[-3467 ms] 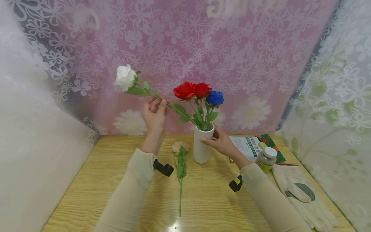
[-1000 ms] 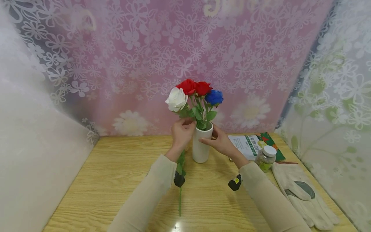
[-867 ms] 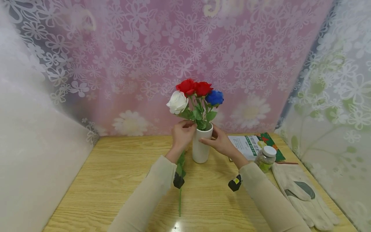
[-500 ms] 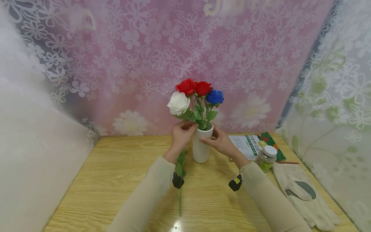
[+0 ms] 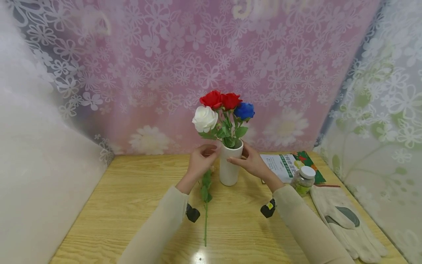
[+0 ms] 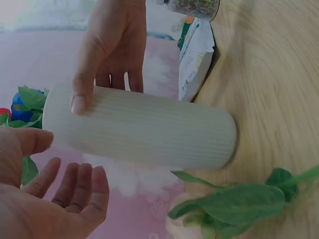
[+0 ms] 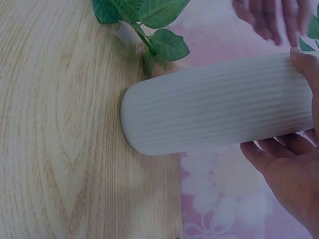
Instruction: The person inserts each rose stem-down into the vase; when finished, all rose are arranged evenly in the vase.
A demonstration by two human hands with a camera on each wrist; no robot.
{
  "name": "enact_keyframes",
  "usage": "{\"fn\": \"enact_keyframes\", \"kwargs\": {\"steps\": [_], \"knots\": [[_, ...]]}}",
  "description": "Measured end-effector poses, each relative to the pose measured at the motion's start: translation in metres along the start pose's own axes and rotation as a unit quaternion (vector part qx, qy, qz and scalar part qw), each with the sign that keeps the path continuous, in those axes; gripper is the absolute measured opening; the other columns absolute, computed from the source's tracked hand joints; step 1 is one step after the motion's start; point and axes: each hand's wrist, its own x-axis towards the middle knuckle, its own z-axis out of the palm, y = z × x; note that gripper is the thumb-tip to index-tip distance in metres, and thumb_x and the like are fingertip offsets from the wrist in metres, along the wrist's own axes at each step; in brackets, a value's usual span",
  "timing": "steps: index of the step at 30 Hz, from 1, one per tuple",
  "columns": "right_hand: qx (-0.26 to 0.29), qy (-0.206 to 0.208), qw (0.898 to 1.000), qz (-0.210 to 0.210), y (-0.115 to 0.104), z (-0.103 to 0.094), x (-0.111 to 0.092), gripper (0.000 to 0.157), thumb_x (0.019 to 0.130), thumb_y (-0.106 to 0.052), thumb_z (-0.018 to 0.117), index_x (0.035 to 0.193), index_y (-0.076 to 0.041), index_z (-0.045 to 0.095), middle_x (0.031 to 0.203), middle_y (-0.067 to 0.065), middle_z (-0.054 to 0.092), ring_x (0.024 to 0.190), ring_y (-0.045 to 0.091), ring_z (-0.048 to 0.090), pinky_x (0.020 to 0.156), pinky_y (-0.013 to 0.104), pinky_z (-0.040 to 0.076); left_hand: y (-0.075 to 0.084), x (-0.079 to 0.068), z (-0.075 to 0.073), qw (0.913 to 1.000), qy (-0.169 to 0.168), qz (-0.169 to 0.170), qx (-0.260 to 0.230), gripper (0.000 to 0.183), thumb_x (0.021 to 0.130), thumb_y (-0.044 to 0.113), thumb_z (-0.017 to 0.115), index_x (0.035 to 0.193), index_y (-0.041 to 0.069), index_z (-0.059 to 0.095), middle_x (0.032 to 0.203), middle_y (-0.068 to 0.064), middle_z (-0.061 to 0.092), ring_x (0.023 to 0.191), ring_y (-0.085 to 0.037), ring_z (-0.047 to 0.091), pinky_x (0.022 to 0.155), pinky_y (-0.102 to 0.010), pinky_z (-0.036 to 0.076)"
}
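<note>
A ribbed white vase point(image 5: 229, 167) stands upright on the wooden table, and my right hand point(image 5: 253, 161) grips its upper right side, thumb across the front. Two red roses point(image 5: 211, 99), a blue rose point(image 5: 244, 111) and a white rose point(image 5: 205, 119) rise from its mouth. My left hand point(image 5: 202, 161) is just left of the vase's rim. In the left wrist view its fingers point(image 6: 94, 194) are loosely bent and apart, with nothing between them. Under that hand a pale rose point(image 5: 206, 187) lies on the table, its bloom mostly hidden in the head view.
Right of the vase lies a green and white packet point(image 5: 280, 167). A jar with a white lid point(image 5: 303, 179) stands at its near edge. Work gloves point(image 5: 346, 223) lie at the table's right side. Behind the table point(image 5: 132, 209) hangs a pink floral curtain point(image 5: 184, 66).
My left hand brought the white rose from the left into the vase, then let go of its stem and drew back slightly left and down. My right hand has kept hold of the vase.
</note>
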Motion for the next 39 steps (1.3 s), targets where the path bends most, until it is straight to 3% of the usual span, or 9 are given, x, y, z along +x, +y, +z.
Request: {"fn": "enact_keyframes", "kwargs": {"steps": [6,12,18,25,31,39], "knots": [[0.001,-0.002,1.000,0.011,0.000,0.000,0.000,0.084,0.097,-0.029,0.079,0.166,-0.033,0.032,0.157,0.007,0.054,0.140,0.036,0.057,0.110,0.059,0.053,-0.020,-0.016,-0.016,0.9966,-0.021,-0.071,0.035,0.033,0.097,0.016,0.075,0.127,0.004,0.073,0.120,-0.023,0.073,0.106,-0.036,0.074,0.078,-0.040,0.066],[0.002,-0.002,1.000,0.017,0.003,0.000,0.001,0.085,0.097,-0.030,0.079,0.166,-0.033,0.030,0.158,0.007,0.053,0.141,0.035,0.057,0.111,0.059,0.053,-0.040,-0.036,-0.025,0.9920,-0.043,-0.097,0.068,0.033,0.097,0.013,0.076,0.127,-0.001,0.072,0.116,-0.022,0.074,0.104,-0.034,0.073,0.078,-0.039,0.066],[0.003,-0.003,1.000,0.022,0.002,0.000,0.001,0.086,0.096,-0.032,0.080,0.166,-0.033,0.029,0.159,0.007,0.051,0.143,0.036,0.055,0.111,0.060,0.052,-0.055,-0.052,-0.031,0.9912,-0.046,-0.113,0.050,0.035,0.095,0.006,0.076,0.127,-0.006,0.070,0.110,-0.024,0.073,0.095,-0.036,0.075,0.075,-0.044,0.067],[0.001,-0.004,1.000,0.021,0.001,0.000,0.001,0.086,0.097,-0.032,0.079,0.167,-0.032,0.029,0.159,0.008,0.051,0.144,0.037,0.054,0.111,0.060,0.052,-0.061,-0.069,-0.036,0.9845,-0.062,-0.163,0.020,0.040,0.094,0.005,0.076,0.131,-0.006,0.068,0.109,-0.024,0.070,0.089,-0.042,0.075,0.075,-0.049,0.067],[0.004,-0.004,1.000,0.020,0.001,0.000,0.002,0.085,0.098,-0.032,0.078,0.167,-0.032,0.029,0.159,0.008,0.051,0.143,0.037,0.054,0.111,0.060,0.052,-0.067,-0.079,-0.037,0.9839,-0.063,-0.164,0.034,0.040,0.092,0.005,0.079,0.129,-0.005,0.069,0.110,-0.026,0.070,0.083,-0.037,0.075,0.072,-0.043,0.067],[-0.001,-0.004,1.000,0.026,0.001,0.000,0.000,0.086,0.098,-0.034,0.078,0.167,-0.031,0.027,0.160,0.009,0.050,0.145,0.037,0.052,0.112,0.061,0.051,-0.074,-0.087,-0.027,0.9821,-0.072,-0.145,0.096,0.044,0.085,0.008,0.086,0.122,-0.008,0.069,0.088,-0.017,0.073,0.065,-0.016,0.069,0.058,-0.028,0.059]]}}
